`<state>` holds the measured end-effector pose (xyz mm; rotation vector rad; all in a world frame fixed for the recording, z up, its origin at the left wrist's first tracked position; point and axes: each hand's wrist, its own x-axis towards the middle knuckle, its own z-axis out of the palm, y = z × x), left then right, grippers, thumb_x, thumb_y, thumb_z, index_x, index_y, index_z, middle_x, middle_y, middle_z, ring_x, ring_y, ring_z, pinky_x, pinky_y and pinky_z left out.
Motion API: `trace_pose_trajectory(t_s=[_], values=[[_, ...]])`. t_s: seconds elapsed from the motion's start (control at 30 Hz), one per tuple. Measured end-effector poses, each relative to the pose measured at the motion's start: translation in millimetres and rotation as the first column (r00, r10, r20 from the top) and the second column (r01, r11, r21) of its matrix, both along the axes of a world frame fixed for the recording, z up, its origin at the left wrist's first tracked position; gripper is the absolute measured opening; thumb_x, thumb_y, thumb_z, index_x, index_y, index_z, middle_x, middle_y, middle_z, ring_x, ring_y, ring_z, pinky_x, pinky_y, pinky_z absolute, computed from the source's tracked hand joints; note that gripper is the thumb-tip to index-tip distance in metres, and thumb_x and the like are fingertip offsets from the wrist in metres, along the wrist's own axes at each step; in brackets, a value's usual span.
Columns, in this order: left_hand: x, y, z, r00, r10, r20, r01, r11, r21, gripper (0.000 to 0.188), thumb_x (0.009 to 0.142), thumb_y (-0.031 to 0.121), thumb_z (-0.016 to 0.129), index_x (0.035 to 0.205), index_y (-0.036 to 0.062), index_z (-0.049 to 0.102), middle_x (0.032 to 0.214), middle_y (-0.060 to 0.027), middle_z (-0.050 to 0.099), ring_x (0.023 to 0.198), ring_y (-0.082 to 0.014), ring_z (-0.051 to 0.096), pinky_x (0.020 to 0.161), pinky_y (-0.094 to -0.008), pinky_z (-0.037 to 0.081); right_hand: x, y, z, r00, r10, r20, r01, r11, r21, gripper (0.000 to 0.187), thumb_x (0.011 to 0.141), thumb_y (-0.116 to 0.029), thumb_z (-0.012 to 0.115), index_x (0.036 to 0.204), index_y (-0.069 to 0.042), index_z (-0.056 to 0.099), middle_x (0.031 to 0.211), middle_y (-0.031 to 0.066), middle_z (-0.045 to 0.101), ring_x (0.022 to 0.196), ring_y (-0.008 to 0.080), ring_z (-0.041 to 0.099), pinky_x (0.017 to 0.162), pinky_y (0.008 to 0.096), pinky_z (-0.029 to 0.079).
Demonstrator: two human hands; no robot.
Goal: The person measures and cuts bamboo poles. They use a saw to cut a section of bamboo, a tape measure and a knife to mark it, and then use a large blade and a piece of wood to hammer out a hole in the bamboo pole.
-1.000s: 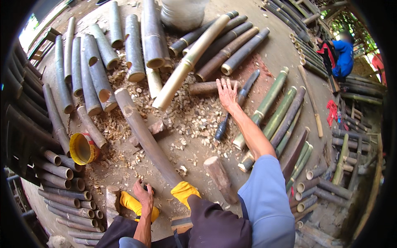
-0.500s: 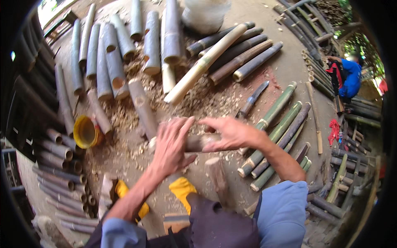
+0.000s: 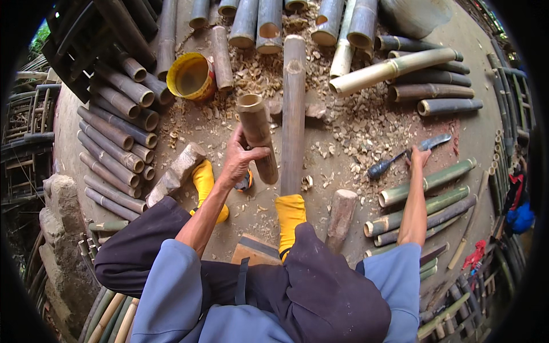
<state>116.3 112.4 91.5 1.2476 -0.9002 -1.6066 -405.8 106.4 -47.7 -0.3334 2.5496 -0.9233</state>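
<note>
My left hand is wrapped round a short brown bamboo tube, its hollow rim tilted up toward the far side. Far to the right, my right hand is closed on a large knife that lies on the ground. The hand sits at the middle of the knife, where blade and handle meet; its broad blade points right, its dark handle left. Just right of the held tube, a long bamboo piece runs away from my yellow-covered foot and lies across a short log.
Wood chips litter the ground. A yellow bucket stands far left. Cut bamboo tubes are stacked at left, and green poles lie under my right forearm. A wooden stump is near my knee. A person in blue is at the far right.
My right hand has left the bamboo tube and moved right onto the knife. The left hand has turned the tube from lying crosswise to near upright. The view has swung.
</note>
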Motion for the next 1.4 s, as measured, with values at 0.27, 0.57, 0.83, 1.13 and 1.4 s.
trace_pose_trajectory(t_s=[0.27, 0.57, 0.83, 1.13, 1.4], values=[[-24.4, 12.8, 44.3, 0.992, 0.123, 0.012, -0.121, 0.987, -0.107, 0.053, 0.068, -0.003, 0.067, 0.117, 0.0013, 0.048, 0.106, -0.0115, 0.058, 0.108, -0.0244, 0.056, 0.098, -0.0392, 0.042, -57.5, 38.8, 76.8, 0.453, 0.349, 0.821, 0.613, 0.547, -0.571, 0.034, 0.064, -0.010, 0.055, 0.097, -0.001, 0.051, 0.087, 0.0125, 0.053, 0.075, 0.0240, 0.053, 0.064, 0.0375, 0.047], [-43.1, 21.9, 43.8, 0.957, -0.043, 0.287, 0.156, 0.910, -0.385, 0.061, 0.065, 0.001, 0.079, 0.117, 0.0034, 0.049, 0.117, -0.0109, 0.057, 0.111, -0.0211, 0.053, 0.097, -0.0344, 0.042, 152.5, 75.0, 186.0, 0.894, 0.443, 0.074, -0.276, 0.672, -0.687, 0.033, 0.075, -0.015, 0.065, 0.100, -0.001, 0.049, 0.070, 0.0059, 0.054, 0.054, 0.0146, 0.054, 0.048, 0.0285, 0.048], [-42.6, 29.6, 34.8, 0.971, -0.046, 0.236, 0.159, 0.861, -0.484, 0.063, 0.065, 0.003, 0.080, 0.119, 0.0033, 0.046, 0.120, -0.0139, 0.055, 0.115, -0.0238, 0.052, 0.100, -0.0373, 0.041, 199.4, 86.8, 154.2, 0.734, 0.628, 0.258, -0.492, 0.754, -0.436, 0.033, 0.076, -0.020, 0.069, 0.096, -0.001, 0.050, 0.065, 0.0026, 0.055, 0.049, 0.0099, 0.053, 0.042, 0.0241, 0.043], [-28.9, 20.7, 46.8, 0.898, -0.145, 0.414, 0.315, 0.871, -0.376, 0.058, 0.065, 0.003, 0.080, 0.117, 0.0059, 0.055, 0.118, -0.0068, 0.056, 0.112, -0.0189, 0.051, 0.098, -0.0320, 0.041, 208.5, 86.0, 146.4, 0.566, 0.823, -0.042, -0.812, 0.549, -0.197, 0.035, 0.072, -0.017, 0.068, 0.098, -0.004, 0.049, 0.074, 0.0103, 0.061, 0.062, 0.0230, 0.062, 0.055, 0.0335, 0.050], [-25.5, 10.5, 50.8, 0.887, -0.173, 0.429, 0.328, 0.889, -0.320, 0.053, 0.064, 0.006, 0.081, 0.113, 0.0049, 0.059, 0.113, -0.0061, 0.061, 0.104, -0.0164, 0.058, 0.092, -0.0299, 0.045, 167.1, 36.5, 155.9, 0.175, 0.943, -0.282, -0.961, 0.226, 0.160, 0.034, 0.073, -0.017, 0.066, 0.099, -0.007, 0.046, 0.069, 0.0152, 0.059, 0.061, 0.0334, 0.062, 0.055, 0.0419, 0.051]])
